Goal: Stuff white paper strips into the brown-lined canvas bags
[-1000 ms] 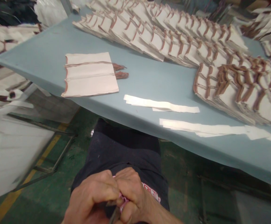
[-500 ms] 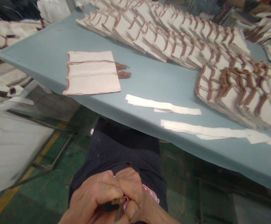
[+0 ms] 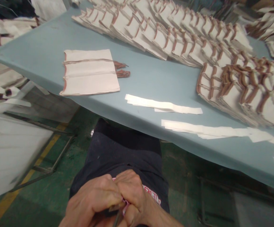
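Both hands are pressed together low over the lap, well short of the table (image 3: 44,60). The left hand (image 3: 92,201) curls its fingers in against the right hand (image 3: 133,197), and between them they pinch a small pink item (image 3: 125,203) with a thin dark tool (image 3: 115,220) poking down below it; what the item is cannot be told, since the fingers cover most of it.

Judging by how things lie, the fiddling with the pink item is in mid-course: it sits clamped between the fingertips, not set down anywhere. On the table much looks already laid out: long overlapping rows of cream fabric pieces (image 3: 165,34) with brown trim fill the far side, and one flat folded piece (image 3: 89,72) lies alone near the front edge, brown loops sticking out of its right end. Two piles of white strips (image 3: 162,105) lie just inside the near edge, to the right.

More fabric is heaped at the left, beyond the table corner. Nothing lies between the hands and the table but the person's dark trousers (image 3: 122,151) and the green floor (image 3: 56,189).
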### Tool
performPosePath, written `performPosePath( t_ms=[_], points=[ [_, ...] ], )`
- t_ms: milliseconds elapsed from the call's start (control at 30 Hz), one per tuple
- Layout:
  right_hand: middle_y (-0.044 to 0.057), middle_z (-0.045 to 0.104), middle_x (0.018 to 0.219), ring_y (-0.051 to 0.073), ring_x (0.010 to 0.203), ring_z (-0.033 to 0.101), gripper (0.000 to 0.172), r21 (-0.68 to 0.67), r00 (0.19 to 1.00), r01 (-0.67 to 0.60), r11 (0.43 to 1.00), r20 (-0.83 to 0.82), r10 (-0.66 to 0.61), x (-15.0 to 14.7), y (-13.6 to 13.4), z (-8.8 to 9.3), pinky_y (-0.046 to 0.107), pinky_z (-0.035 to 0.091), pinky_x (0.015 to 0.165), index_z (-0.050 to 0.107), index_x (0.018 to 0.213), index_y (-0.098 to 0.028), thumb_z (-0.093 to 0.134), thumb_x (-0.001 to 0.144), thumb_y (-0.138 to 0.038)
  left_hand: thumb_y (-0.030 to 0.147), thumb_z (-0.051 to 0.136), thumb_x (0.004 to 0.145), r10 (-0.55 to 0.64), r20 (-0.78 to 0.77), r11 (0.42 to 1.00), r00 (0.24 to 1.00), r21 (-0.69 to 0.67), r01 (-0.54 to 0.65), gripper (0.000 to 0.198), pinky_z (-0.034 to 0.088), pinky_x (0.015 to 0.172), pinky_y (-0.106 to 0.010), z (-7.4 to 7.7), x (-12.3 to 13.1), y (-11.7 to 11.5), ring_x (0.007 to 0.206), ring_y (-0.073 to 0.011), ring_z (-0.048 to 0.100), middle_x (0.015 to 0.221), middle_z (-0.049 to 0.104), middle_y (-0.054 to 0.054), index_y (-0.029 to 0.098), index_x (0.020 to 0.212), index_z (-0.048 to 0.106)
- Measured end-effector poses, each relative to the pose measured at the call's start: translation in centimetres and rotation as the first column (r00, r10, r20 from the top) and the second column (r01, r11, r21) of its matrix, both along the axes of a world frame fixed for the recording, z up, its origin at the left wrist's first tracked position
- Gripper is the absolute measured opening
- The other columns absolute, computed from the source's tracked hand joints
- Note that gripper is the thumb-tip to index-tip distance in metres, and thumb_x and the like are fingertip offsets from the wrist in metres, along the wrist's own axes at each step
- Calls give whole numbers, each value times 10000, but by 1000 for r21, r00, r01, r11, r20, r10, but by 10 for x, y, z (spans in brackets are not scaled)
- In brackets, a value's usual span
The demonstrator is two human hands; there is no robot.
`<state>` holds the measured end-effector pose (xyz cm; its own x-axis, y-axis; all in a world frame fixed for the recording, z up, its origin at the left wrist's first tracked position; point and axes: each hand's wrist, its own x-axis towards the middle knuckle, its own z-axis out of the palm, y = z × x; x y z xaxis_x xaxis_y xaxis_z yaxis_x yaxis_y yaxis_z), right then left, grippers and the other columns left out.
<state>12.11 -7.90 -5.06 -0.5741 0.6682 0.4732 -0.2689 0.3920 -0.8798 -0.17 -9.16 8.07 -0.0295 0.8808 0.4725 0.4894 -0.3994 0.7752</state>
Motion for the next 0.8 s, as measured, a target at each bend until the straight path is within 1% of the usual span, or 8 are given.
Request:
performPosePath(
  t_ms=[100,167,300,400,500,600,700,800],
  points=[
    [-117,133,496,79,358,220,768,-8,997,26,1000,-68,-27,-1,-3,-4,297,226,426,156,671,-310,72,986,-1006,228,736,1106,-49,1,999,999,-12,49,151,671,670,-149,-2,-1,-2,517,-67,751,651,774,67,209,985,648],
    [-119,131,501,81,369,220,781,17,1000,4,1000,-11,-4,1,-7,-10,300,230,434,159,662,-312,94,966,-1029,216,752,1097,-70,10,997,997,-16,71,139,682,670,-160,-3,-1,-4,529,-74,760,678,796,57,209,1004,649],
    [-110,173,520,92,414,253,803,93,980,-124,988,168,107,4,-17,-27,308,261,467,189,652,-312,142,930,-1064,245,710,1129,-81,-11,996,997,-42,80,133,711,701,-193,-5,-2,-8,559,-94,784,708,820,37,212,1008,664],
    [-103,192,525,96,428,277,813,107,966,-169,980,216,143,4,-22,-36,309,267,476,198,650,-311,124,908,-1079,277,669,1155,-75,-12,997,997,-25,74,161,704,695,-182,-6,-2,-10,534,-83,768,702,815,47,214,1007,656],
    [-110,176,511,90,406,258,813,106,975,-153,983,176,132,2,-22,-36,308,258,466,194,645,-315,83,899,-1079,249,702,1130,-69,-4,997,998,-34,69,127,717,733,-200,-7,-1,-11,565,-98,788,733,834,34,212,1016,662],
    [-113,176,511,86,400,261,803,99,981,-141,985,149,126,3,-20,-33,309,265,471,191,650,-316,99,920,-1066,228,759,1092,-59,41,998,997,-22,60,118,707,696,-184,-7,0,-9,573,-107,800,747,848,26,206,1012,676],
    [-108,191,527,88,419,280,794,113,971,-161,980,195,137,4,-19,-31,307,274,483,186,658,-315,96,937,-1053,225,803,1062,-14,66,1000,998,16,13,160,695,674,-159,-4,0,-5,513,-94,775,694,826,48,204,955,686],
    [-106,189,516,87,408,274,797,138,962,-173,975,236,137,4,-20,-31,302,277,474,161,653,-316,70,919,-1062,199,828,1030,-47,74,999,996,-9,48,135,714,646,-189,-2,-3,-4,495,-118,775,707,847,32,211,969,709]
  ],
)
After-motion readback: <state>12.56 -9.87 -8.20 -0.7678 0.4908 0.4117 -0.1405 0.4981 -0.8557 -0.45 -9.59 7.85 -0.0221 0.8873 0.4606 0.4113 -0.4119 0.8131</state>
